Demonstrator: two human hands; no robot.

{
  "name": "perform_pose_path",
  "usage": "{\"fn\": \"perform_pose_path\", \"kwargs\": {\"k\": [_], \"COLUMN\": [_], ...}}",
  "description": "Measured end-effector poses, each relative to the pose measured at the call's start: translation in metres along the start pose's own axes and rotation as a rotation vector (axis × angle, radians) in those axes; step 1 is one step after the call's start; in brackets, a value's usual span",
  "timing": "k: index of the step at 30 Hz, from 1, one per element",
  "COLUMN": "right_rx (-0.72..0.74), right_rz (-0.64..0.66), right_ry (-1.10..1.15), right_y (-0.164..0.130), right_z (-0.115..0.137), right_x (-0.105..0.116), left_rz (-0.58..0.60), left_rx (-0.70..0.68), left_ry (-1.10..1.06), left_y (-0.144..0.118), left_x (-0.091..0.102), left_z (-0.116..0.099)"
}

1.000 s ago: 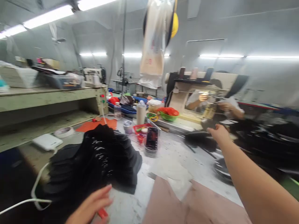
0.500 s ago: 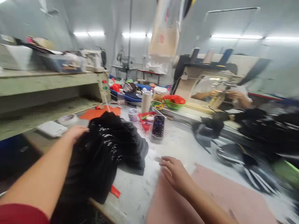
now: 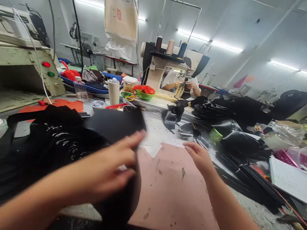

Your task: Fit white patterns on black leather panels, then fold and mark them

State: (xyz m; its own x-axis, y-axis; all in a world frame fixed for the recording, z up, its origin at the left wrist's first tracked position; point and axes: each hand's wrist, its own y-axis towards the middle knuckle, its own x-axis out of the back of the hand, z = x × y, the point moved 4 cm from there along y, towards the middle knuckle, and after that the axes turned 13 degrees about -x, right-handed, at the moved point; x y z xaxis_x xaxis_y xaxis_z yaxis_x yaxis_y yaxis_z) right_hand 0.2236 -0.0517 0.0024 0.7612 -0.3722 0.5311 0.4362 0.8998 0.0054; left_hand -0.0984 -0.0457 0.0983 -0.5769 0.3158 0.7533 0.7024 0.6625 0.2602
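One black piece [image 3: 117,124] is pinched in the left hand [image 3: 107,169], fingers closed on its edge, lifted off the black pile [image 3: 48,140] at desk [image 3: 163,127] left. Looks thin, matte, floppy. Right hand [image 3: 199,156] is held open, empty, over the pink sheet [image 3: 168,185]. Best supported by both hands and laid flat, unfolded. Sewing machine [image 3: 168,64] is seen behind.

Sewing machine [image 3: 165,68] (thread cones [image 3: 169,47] atop), green bowl [image 3: 145,95]
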Motion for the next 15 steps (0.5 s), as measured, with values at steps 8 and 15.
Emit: {"fn": "perform_pose_path", "kwargs": {"k": [8, 15], "right_rx": [0.142, 0.180], "right_rz": [0.026, 0.355], "right_ry": [-0.210, -0.488], "right_y": [0.021, 0.072], "right_z": [0.041, 0.072], "right_x": [0.019, -0.120], "left_rz": [0.736, 0.336], "left_rx": [-0.276, 0.096], "left_ry": [-0.430, 0.118], "left_y": [0.030, 0.069], "left_x": [-0.183, -0.155], "left_z": [-0.029, 0.024]}}
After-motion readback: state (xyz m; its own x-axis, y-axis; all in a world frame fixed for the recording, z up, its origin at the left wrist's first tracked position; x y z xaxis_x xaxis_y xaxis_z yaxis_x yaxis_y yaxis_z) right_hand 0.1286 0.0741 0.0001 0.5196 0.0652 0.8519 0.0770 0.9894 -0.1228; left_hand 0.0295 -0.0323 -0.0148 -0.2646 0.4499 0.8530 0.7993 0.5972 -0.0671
